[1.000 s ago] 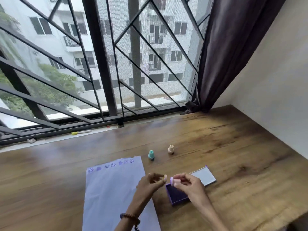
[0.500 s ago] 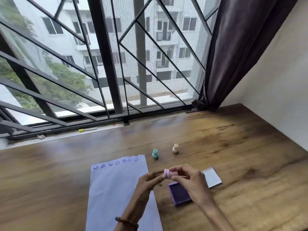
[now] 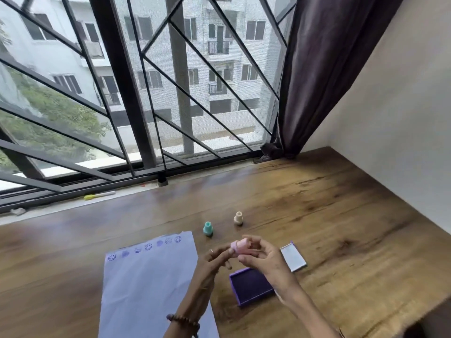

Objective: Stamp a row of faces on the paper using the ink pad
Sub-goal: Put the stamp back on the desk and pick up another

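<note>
two hands (image 3: 262, 258) pinch one pink stamp (image 3: 240, 247); two stamps (image 3: 208, 228) stand apart.

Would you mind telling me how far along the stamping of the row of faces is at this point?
Done: a row of about seven purple prints runs along the top edge of the paper, some clear smileys, some blotchy. In hand: the right hand and left hand hold a pink stamp above the open purple ink pad. Left: inking it and stamping; the teal stamp and beige stamp stand aside on the table.

L grip (image 3: 216, 258) & R grip (image 3: 262, 256) raised (fingertips meeting), pinching
</note>
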A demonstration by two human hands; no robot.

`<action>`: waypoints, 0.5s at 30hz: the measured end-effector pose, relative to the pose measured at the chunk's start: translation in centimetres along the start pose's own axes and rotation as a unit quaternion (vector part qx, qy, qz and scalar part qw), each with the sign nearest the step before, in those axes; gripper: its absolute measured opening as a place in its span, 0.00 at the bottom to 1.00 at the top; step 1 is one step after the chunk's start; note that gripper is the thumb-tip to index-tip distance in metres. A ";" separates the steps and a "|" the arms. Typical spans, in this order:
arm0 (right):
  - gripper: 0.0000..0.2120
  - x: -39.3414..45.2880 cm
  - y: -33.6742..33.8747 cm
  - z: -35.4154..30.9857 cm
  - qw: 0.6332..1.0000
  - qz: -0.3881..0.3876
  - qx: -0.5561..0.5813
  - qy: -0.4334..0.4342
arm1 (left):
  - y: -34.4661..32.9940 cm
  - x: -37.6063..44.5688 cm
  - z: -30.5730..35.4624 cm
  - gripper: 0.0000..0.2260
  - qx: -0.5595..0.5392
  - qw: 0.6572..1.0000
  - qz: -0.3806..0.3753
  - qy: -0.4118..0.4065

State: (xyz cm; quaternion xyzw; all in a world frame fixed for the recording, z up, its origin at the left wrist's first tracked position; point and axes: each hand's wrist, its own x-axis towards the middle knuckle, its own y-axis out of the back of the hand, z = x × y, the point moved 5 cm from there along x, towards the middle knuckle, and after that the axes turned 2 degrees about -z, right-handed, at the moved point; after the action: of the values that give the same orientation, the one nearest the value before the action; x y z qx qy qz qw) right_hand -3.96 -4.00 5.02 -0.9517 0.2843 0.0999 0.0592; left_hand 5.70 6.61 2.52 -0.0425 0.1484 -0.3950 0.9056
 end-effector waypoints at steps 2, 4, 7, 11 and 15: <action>0.12 0.3 1.2 0.8 0.999 0.015 -0.039 0.000 | -1.4 0.6 -0.3 0.07 0.017 0.999 -0.033 0.010; 0.10 0.8 2.8 1.1 0.995 0.044 -0.092 0.011 | -2.5 1.4 -0.2 0.06 0.043 0.998 -0.049 0.005; 0.10 2.2 5.1 0.3 0.978 0.093 -0.184 0.025 | -3.7 3.3 0.1 0.05 0.161 0.986 -0.010 -0.030; 0.08 5.7 7.4 -1.0 0.928 0.143 -0.341 0.035 | -6.8 7.1 0.7 0.02 0.240 0.968 -0.015 -0.076; 0.09 9.6 8.8 -1.9 0.868 0.184 -0.460 0.027 | -8.5 10.1 0.5 0.09 0.246 0.968 -0.013 -0.054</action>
State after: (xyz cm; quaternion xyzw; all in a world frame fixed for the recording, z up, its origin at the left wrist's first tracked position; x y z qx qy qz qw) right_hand -0.67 -16.68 4.20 -0.8039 0.3773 0.2030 -0.4125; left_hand 6.37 -6.60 2.27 0.1579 -0.0033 -0.4286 0.8896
